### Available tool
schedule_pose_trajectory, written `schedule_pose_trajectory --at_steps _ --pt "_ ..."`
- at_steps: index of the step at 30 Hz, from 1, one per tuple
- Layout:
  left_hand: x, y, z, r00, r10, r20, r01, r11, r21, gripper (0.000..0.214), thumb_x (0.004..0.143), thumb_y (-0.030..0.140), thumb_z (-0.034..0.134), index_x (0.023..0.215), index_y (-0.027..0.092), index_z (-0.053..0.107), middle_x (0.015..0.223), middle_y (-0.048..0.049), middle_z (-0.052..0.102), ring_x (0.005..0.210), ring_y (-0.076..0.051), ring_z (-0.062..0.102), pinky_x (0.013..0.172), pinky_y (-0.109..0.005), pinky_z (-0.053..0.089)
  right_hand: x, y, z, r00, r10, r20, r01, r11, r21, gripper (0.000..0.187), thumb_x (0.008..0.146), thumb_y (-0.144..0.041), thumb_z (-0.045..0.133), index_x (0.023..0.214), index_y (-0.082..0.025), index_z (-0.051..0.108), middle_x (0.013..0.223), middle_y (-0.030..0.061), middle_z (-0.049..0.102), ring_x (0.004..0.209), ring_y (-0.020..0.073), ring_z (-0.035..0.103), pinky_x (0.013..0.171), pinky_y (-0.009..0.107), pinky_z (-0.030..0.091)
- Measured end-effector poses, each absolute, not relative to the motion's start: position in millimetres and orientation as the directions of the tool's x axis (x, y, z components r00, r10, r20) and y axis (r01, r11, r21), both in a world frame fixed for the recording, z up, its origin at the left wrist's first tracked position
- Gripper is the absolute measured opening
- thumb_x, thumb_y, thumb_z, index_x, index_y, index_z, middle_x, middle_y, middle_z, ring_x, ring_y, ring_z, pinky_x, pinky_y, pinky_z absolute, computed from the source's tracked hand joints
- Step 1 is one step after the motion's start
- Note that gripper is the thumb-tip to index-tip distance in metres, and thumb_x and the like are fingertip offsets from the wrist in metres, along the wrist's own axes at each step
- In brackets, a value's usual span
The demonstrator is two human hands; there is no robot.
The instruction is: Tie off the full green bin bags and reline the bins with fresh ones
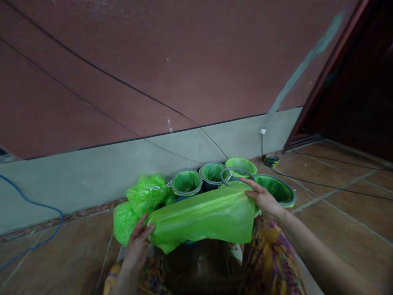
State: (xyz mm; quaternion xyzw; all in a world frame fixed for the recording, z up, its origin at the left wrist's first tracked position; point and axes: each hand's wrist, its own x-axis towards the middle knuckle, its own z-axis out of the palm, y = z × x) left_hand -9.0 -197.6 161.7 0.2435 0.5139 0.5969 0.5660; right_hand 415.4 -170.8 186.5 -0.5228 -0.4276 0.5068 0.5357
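A bright green plastic bag [202, 217] is stretched flat between my two hands, above my lap. My left hand [139, 237] pinches its left end between thumb and fingers. At the other end, my right hand [260, 196] grips the upper right corner. A loose grey ring [238, 170] stands just behind the right fingers; whether they touch it I cannot tell. Behind the bag are several bins lined with green bags, among them a grey-rimmed bin [186, 182], another grey-rimmed bin [214, 173] and a wide bin [276, 190] at the right.
Puffed green bags with white ties [147, 192] lie at the left by the wall [184, 147]. A blue cable [46, 207] curves over the floor at the left. Black cables run down the wall and across the right floor, near a small tin [271, 160].
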Motion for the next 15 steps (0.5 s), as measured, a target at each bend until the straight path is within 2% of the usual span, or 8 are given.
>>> schedule_pose_trajectory --at_steps 3,5,7,9,11,13,15 --pt "-0.6 -189.1 167.2 -0.125 0.977 -0.174 -0.386 0.114 0.915 0.087 0.063 0.025 0.079 0.141 0.031 0.041 0.109 -0.0018 0.071 0.101 -0.019 0.066 0.087 -0.029 0.051 434.3 -184.0 204.7 0.108 0.989 -0.098 -0.168 -0.079 -0.983 0.049 0.067 -0.03 0.072 0.115 -0.022 0.065 0.092 0.0035 0.073 0.076 0.0181 0.067 0.073 0.03 0.052" --pt "2.5 -183.4 173.9 -0.07 0.992 -0.1 -0.319 0.073 0.945 0.082 0.063 0.026 0.077 0.139 0.028 0.045 0.115 -0.0036 0.069 0.107 -0.021 0.063 0.092 -0.032 0.049 444.6 -191.5 216.5 0.101 0.991 -0.082 -0.16 -0.066 -0.985 0.049 0.066 -0.031 0.075 0.113 -0.021 0.066 0.093 0.0042 0.073 0.078 0.018 0.066 0.075 0.03 0.052" --pt "4.1 -176.7 180.8 -0.022 0.999 -0.04 -0.191 0.035 0.981 0.072 0.062 0.027 0.076 0.131 0.021 0.054 0.119 -0.0065 0.067 0.111 -0.024 0.061 0.096 -0.035 0.047 452.4 -197.9 227.0 0.064 0.997 -0.053 -0.086 -0.047 -0.995 0.059 0.064 -0.032 0.078 0.119 -0.021 0.062 0.099 0.0051 0.072 0.081 0.0185 0.066 0.076 0.031 0.052" --pt "5.0 -169.2 186.2 0.01 1.0 0.019 0.011 -0.019 1.0 0.064 0.061 0.028 0.074 0.123 0.017 0.061 0.12 -0.0078 0.067 0.112 -0.026 0.06 0.099 -0.038 0.046 457.7 -202.9 233.8 0.007 1.0 -0.03 0.037 -0.03 -0.999 0.071 0.062 -0.033 0.079 0.128 -0.021 0.056 0.105 0.0061 0.07 0.086 0.0205 0.066 0.076 0.032 0.053" --pt "6.3 -162.2 188.8 0.026 0.994 0.108 0.258 -0.111 0.96 0.057 0.062 0.028 0.07 0.118 0.017 0.063 0.119 -0.0068 0.067 0.113 -0.025 0.059 0.102 -0.04 0.043 461.5 -206.6 234.2 -0.04 0.999 -0.008 0.196 0.0 -0.981 0.077 0.063 -0.034 0.077 0.135 -0.021 0.05 0.111 0.0075 0.069 0.092 0.0238 0.065 0.078 0.035 0.054" --pt "8.3 -157.0 188.5 0.057 0.972 0.228 0.478 -0.227 0.849 0.048 0.067 0.027 0.065 0.114 0.019 0.065 0.115 -0.0053 0.068 0.111 -0.023 0.059 0.103 -0.04 0.042 464.5 -209.3 228.0 -0.066 0.997 0.03 0.4 0.054 -0.915 0.076 0.065 -0.03 0.074 0.136 -0.02 0.049 0.117 0.009 0.067 0.099 0.027 0.064 0.083 0.038 0.054" --pt "10.5 -154.1 185.4 0.115 0.935 0.335 0.63 -0.33 0.703 0.036 0.072 0.025 0.058 0.107 0.022 0.068 0.106 -0.0046 0.069 0.105 -0.022 0.061 0.1 -0.04 0.044 466.3 -212.3 217.7 -0.099 0.993 0.069 0.612 0.115 -0.782 0.069 0.064 -0.021 0.07 0.131 -0.019 0.055 0.121 0.0096 0.064 0.105 0.0285 0.061 0.091 0.039 0.05"
